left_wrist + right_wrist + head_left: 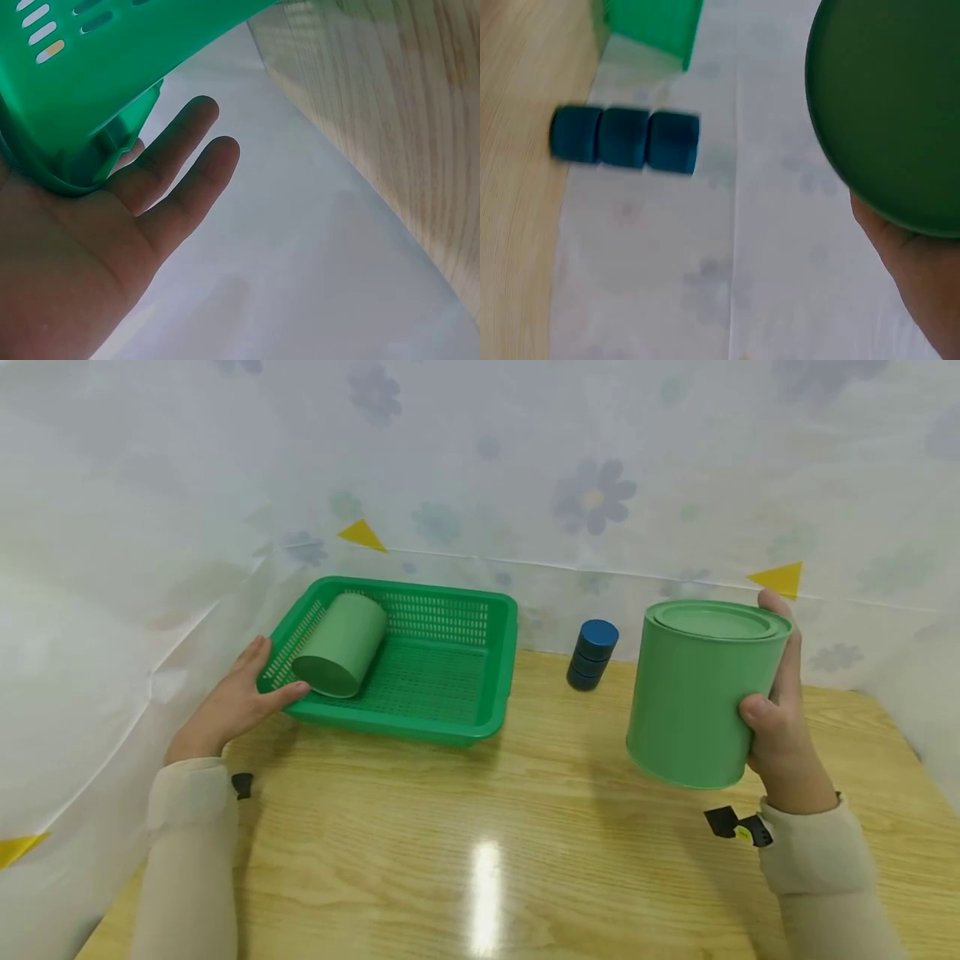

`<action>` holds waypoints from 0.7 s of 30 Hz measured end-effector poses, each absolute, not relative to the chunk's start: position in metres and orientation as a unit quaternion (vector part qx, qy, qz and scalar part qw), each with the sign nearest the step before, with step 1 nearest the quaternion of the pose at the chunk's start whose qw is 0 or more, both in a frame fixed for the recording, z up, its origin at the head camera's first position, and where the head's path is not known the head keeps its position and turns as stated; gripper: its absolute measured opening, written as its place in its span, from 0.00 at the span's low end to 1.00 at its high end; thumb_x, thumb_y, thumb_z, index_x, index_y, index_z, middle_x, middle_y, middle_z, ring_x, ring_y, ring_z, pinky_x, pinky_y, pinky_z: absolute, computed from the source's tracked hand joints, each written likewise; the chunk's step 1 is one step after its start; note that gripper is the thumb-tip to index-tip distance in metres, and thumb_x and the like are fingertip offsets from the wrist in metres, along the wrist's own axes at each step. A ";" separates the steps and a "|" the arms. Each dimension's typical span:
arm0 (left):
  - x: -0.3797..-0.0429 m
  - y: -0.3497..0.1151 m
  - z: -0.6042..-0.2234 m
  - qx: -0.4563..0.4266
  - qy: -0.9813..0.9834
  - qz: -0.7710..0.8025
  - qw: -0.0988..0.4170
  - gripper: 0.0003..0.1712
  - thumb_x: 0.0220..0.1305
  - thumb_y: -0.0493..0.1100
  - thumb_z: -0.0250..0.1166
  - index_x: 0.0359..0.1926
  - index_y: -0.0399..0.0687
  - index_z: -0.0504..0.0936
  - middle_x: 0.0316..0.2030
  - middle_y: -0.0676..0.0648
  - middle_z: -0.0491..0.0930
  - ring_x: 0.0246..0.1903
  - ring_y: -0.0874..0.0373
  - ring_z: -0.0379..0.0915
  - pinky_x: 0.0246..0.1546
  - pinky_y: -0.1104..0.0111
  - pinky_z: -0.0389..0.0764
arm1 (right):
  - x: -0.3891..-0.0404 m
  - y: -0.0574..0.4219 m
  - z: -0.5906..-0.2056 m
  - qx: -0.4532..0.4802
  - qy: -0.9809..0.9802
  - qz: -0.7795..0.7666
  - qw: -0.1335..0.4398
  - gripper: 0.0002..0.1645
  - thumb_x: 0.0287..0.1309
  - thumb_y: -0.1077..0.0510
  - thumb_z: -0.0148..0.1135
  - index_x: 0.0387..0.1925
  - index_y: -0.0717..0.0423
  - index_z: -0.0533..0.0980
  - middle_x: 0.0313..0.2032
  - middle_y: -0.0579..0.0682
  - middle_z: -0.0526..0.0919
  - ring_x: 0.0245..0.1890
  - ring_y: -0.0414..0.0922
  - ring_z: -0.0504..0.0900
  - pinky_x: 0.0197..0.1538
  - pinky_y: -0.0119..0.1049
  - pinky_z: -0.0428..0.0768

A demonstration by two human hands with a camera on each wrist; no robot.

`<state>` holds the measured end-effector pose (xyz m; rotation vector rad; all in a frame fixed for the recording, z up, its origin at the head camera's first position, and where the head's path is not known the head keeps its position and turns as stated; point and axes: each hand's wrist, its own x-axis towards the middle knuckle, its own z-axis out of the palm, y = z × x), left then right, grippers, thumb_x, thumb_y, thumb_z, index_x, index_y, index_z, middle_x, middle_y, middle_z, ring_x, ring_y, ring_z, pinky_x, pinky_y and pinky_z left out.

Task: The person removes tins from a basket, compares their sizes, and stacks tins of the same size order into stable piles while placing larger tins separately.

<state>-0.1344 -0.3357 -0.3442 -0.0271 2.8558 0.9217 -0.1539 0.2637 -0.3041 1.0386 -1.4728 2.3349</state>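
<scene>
My left hand (225, 706) rests at the near left corner of the green basket (483, 720), thumb over the rim. Inside, against the basket's left side, a green can (348, 639) lies on its side, one flat end turned toward me. My right hand (780, 739) grips a second green can (697, 710), upright and raised above the table (375, 852), with my thumb across its side. Between the basket and this can, near the table's back edge, stands a blue cylinder (592, 654) (ringed by dark grooves). Behind it all hangs a flowered sheet (675, 468) with yellow triangles (780, 580). My sleeves (187, 868) are pale, and a bright glare streaks the wood before me.
</scene>
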 end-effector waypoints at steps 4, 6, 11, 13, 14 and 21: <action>-0.132 -0.334 -0.344 -0.015 0.949 0.308 0.071 0.63 0.68 0.71 0.58 0.79 0.53 0.24 0.78 0.48 0.19 0.76 0.37 0.20 0.68 0.33 0.41 | -0.156 0.284 -0.319 0.350 -0.580 0.722 0.142 0.55 0.52 0.63 0.74 0.74 0.55 0.52 0.61 0.65 0.68 0.55 0.54 0.75 0.49 0.36 0.78; -0.132 -0.333 -0.344 -0.015 0.948 0.309 0.070 0.63 0.68 0.71 0.58 0.79 0.53 0.24 0.78 0.48 0.19 0.76 0.38 0.20 0.68 0.32 0.41 | -0.157 0.291 -0.324 0.346 -0.613 0.693 0.158 0.54 0.51 0.67 0.73 0.73 0.57 0.50 0.61 0.66 0.68 0.56 0.54 0.74 0.51 0.35 0.77; -0.131 -0.334 -0.344 -0.017 0.949 0.307 0.071 0.63 0.68 0.71 0.58 0.79 0.53 0.24 0.78 0.48 0.19 0.76 0.37 0.20 0.68 0.32 0.41 | -0.161 0.301 -0.331 0.290 -0.700 0.626 0.185 0.56 0.45 0.76 0.71 0.70 0.58 0.48 0.62 0.64 0.68 0.56 0.54 0.74 0.53 0.34 0.73; -0.131 -0.334 -0.345 -0.017 0.950 0.305 0.071 0.62 0.68 0.70 0.58 0.79 0.52 0.24 0.78 0.47 0.19 0.76 0.37 0.20 0.68 0.32 0.41 | -0.164 0.304 -0.334 0.258 -0.744 0.583 0.199 0.58 0.43 0.78 0.71 0.70 0.57 0.48 0.63 0.61 0.68 0.56 0.52 0.74 0.55 0.34 0.72; -0.131 -0.335 -0.345 -0.015 0.950 0.304 0.070 0.62 0.69 0.70 0.58 0.79 0.51 0.24 0.78 0.46 0.19 0.76 0.37 0.20 0.68 0.32 0.41 | -0.166 0.305 -0.336 0.240 -0.766 0.559 0.206 0.59 0.43 0.78 0.72 0.70 0.55 0.49 0.63 0.58 0.69 0.56 0.51 0.74 0.55 0.33 0.71; -0.133 -0.333 -0.343 -0.010 0.950 0.305 0.069 0.61 0.70 0.68 0.58 0.79 0.50 0.24 0.78 0.45 0.19 0.76 0.36 0.20 0.67 0.32 0.41 | -0.179 0.316 -0.356 0.112 -0.847 0.476 0.207 0.61 0.47 0.67 0.78 0.72 0.44 0.48 0.65 0.50 0.66 0.55 0.41 0.68 0.52 0.35 0.67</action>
